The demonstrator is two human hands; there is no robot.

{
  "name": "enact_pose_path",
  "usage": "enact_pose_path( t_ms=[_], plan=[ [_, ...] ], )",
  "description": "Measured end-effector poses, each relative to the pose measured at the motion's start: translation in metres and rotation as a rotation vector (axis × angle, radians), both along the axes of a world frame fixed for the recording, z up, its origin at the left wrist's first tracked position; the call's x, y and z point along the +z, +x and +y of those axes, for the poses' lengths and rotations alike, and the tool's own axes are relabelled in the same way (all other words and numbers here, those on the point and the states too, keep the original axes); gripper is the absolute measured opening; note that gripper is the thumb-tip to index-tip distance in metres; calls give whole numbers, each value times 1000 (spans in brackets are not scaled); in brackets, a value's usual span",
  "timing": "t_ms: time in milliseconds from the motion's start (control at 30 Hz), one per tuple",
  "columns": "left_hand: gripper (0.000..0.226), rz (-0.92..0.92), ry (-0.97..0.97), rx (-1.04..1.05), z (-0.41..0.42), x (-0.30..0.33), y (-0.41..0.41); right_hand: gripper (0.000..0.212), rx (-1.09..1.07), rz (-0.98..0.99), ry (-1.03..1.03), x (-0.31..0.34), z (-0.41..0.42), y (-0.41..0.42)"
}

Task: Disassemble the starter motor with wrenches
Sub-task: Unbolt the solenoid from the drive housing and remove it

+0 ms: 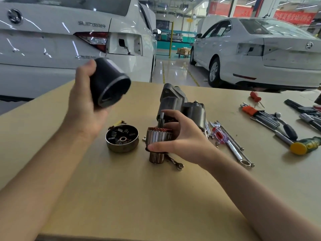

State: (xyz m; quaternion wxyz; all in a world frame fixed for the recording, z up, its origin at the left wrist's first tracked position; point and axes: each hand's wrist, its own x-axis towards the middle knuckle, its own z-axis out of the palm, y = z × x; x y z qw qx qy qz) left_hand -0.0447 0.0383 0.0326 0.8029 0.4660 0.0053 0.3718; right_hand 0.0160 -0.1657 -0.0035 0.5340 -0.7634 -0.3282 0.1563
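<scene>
Workshop counter [121, 197] held loose parts; left hand [83, 105] gripped the housing [107, 84], right hand [182, 138] gripped the armature [159, 136], which could topple if released

The tan bench [121, 197] carries a round brush end cap [122, 138], the grey starter housing [180, 105], wrenches [238, 150], a red-handled screwdriver [219, 135], a hex key set [260, 114] and a yellow-faced mallet [305, 145].
</scene>
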Motion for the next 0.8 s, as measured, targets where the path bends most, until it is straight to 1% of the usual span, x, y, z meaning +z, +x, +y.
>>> enact_pose_path(
  t_ms=[33, 67, 133, 167, 233, 367, 433, 533, 567, 633, 700, 767, 800],
  plan=[
    [30, 85, 71, 113, 13, 0, -2, 79, -15, -42, -19, -1, 2, -2],
    [39, 186, 157, 214, 25, -3, -5, 72, -29, -67, -33, -2, 5, -3],
    [65, 414, 319, 362, 50, -12, -11, 62, -47, -106, -57, -3, 10, -8],
    [73, 518, 370, 394, 61, -17, -14, 59, -50, -142, -82, -3, 14, -11],
    [77, 681, 413, 398, 79, -28, -19, 56, -55, -209, -129, -5, 21, -18],
    [96, 920, 532, 416, 95, -39, -12, 57, -63, -338, -190, -4, 39, -31],
    [93, 955, 543, 468, 96, -42, -7, 57, -35, -348, -222, 0, 52, -34],
    [72, 946, 549, 572, 95, -49, -2, 50, -30, -353, -278, 3, 73, -34],
    [66, 928, 552, 579, 96, -53, -3, 47, -35, -367, -293, 2, 79, -34],
    [61, 883, 566, 523, 95, -58, -4, 44, -50, -373, -294, -3, 85, -37],
    [53, 848, 586, 481, 92, -62, -5, 51, -51, -384, -279, -10, 85, -38],
    [47, 807, 610, 475, 89, -63, -4, 70, -15, -397, -270, -15, 82, -38],
    [49, 788, 624, 469, 87, -64, -4, 78, 6, -395, -259, -17, 79, -38]
  ],
)
